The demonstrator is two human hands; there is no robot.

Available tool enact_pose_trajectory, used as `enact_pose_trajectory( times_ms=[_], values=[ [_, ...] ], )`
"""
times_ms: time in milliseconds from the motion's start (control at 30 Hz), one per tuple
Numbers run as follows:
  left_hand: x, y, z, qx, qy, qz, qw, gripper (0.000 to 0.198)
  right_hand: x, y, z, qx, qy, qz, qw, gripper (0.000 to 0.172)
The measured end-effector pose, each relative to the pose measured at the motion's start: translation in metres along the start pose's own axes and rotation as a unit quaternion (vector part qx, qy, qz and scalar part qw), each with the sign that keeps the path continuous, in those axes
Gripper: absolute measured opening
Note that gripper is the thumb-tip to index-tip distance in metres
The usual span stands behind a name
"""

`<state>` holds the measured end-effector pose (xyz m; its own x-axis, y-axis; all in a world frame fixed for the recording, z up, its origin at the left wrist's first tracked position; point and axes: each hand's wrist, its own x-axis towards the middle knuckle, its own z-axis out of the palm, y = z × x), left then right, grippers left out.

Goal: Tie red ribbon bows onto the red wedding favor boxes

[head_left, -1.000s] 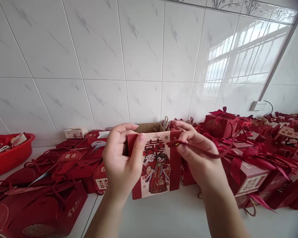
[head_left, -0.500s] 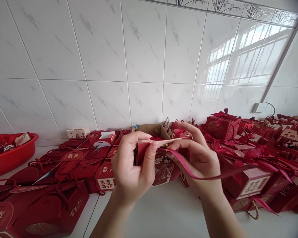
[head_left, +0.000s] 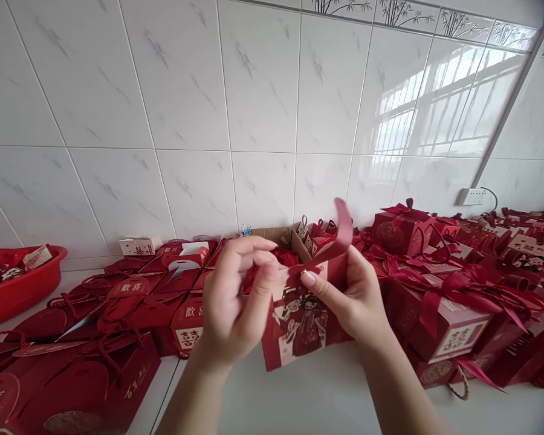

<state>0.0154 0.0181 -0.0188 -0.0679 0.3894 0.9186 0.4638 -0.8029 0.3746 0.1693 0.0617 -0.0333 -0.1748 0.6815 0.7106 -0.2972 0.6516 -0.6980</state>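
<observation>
A red paper gift bag (head_left: pixel 306 329) with printed figures on its front tilts in front of me above the counter. My right hand (head_left: pixel 351 296) grips its upper right part, thumb across the front near a small gold-coloured spot at the top edge. A dark pink ribbon (head_left: pixel 343 226) runs along the bag's top, and its loose end stands up, blurred. At the bag's upper left corner, my left hand (head_left: pixel 238 296) is closed with curled fingers, thumb and fingers pinching where the ribbon runs in. The tip of that pinch is partly hidden.
Red gift boxes (head_left: pixel 136 308) fill the counter's left side. Ribboned boxes (head_left: pixel 439 308) are stacked on the right. Behind the bag stands a cardboard carton (head_left: pixel 272 234). A red plastic basin (head_left: pixel 40 278) sits far left, against a tiled wall (head_left: pixel 194 103) with a socket (head_left: pixel 474 196).
The bag has tipped so its printed front faces me. My right thumb now presses its front. The ribbon's loose end, formerly trailing right over my right wrist, has swung up above the bag.
</observation>
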Motion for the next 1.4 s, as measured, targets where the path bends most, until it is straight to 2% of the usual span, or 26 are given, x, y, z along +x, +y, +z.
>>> enact_pose_trajectory(
  times_ms=[100, 200, 333, 400, 533, 700, 833, 933, 1133, 1400],
  values=[
    [0.007, -0.002, -0.016, 0.047, -0.012, -0.004, 0.999, 0.029, 0.0, -0.001, -0.004, -0.014, -0.098, 0.047, 0.994, 0.024],
    [0.012, -0.004, -0.026, 0.098, -0.025, 0.045, 0.994, 0.048, 0.0, -0.004, -0.006, -0.091, -0.16, 0.025, 0.983, 0.024],
    [0.013, -0.005, -0.03, 0.151, -0.121, 0.062, 0.979, 0.037, -0.001, -0.008, -0.005, -0.146, -0.22, -0.03, 0.964, 0.017],
    [0.012, -0.004, -0.029, 0.14, -0.136, 0.051, 0.979, 0.031, -0.001, -0.009, -0.003, -0.168, -0.217, -0.065, 0.959, 0.017],
    [0.01, 0.0, -0.029, 0.068, -0.087, -0.028, 0.994, 0.03, -0.002, -0.009, -0.002, -0.229, -0.169, -0.168, 0.944, 0.018],
    [0.009, 0.005, -0.028, 0.003, -0.08, -0.112, 0.99, 0.023, -0.003, -0.012, -0.001, -0.278, -0.13, -0.258, 0.916, 0.015],
    [0.007, 0.011, -0.026, -0.049, -0.07, -0.136, 0.987, 0.021, -0.004, -0.015, -0.001, -0.296, -0.124, -0.28, 0.905, 0.015],
    [0.006, 0.015, -0.024, -0.075, -0.085, -0.135, 0.984, 0.023, -0.005, -0.016, -0.002, -0.308, -0.12, -0.287, 0.899, 0.014],
    [0.005, 0.016, -0.025, -0.1, -0.111, -0.114, 0.982, 0.027, -0.007, -0.017, -0.004, -0.301, -0.117, -0.304, 0.896, 0.016],
    [0.005, 0.021, -0.026, -0.105, -0.128, -0.124, 0.978, 0.024, -0.006, -0.019, -0.005, -0.298, -0.113, -0.316, 0.894, 0.018]
  ],
)
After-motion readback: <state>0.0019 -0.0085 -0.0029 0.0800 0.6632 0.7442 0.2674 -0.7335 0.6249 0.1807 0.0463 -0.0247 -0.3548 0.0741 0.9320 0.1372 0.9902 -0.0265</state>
